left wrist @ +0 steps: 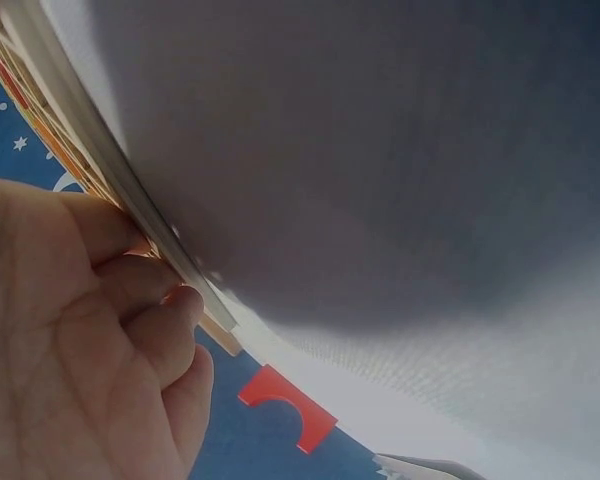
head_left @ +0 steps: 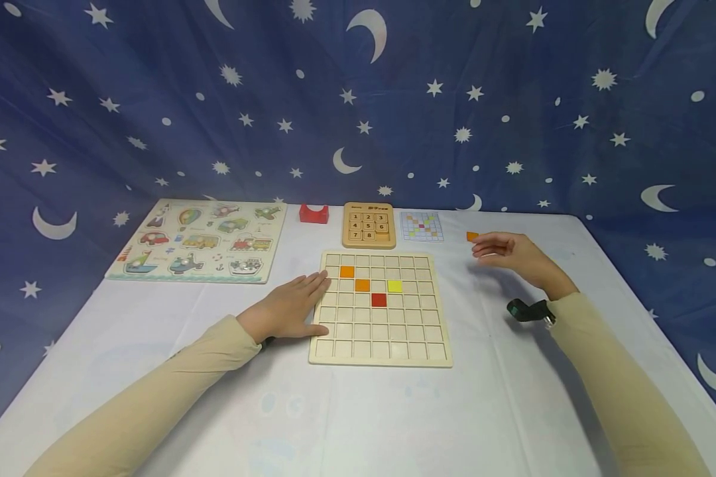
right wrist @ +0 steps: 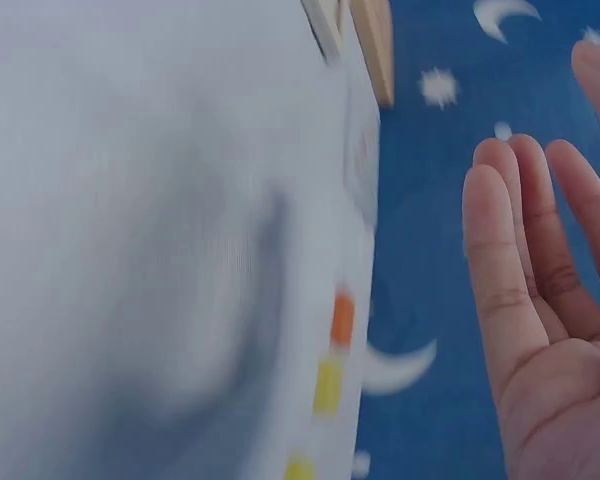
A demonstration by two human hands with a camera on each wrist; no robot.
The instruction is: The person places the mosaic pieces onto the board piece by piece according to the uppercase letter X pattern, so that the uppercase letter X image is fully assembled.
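Table (head_left: 501, 424), under a wh. cloth (head_left: 155, 371) w/ faint prints; dk-blue curtain (head_left: 417, 149) w/ moons & stars behind + at both sides. Grid board (head_left: 382, 349) mid-table, w/ two orange tiles (head_left: 347, 271), a red tile (head_left: 378, 300) & a yellow tile (head_left: 395, 286) in it. L hand (head_left: 289, 308), fingers extended, rests on its left edge. R hand (head_left: 513, 253), fingers nearly straight, holds nothing, nr loose orange tile (head_left: 472, 236). Back row, L to R: picture puzzle (head_left: 197, 225), red block (head_left: 314, 218), number puzzle (head_left: 368, 242), pattern card (head_left: 422, 226).

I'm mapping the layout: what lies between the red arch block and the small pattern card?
In the head view, the wooden number sliding puzzle lies between them.
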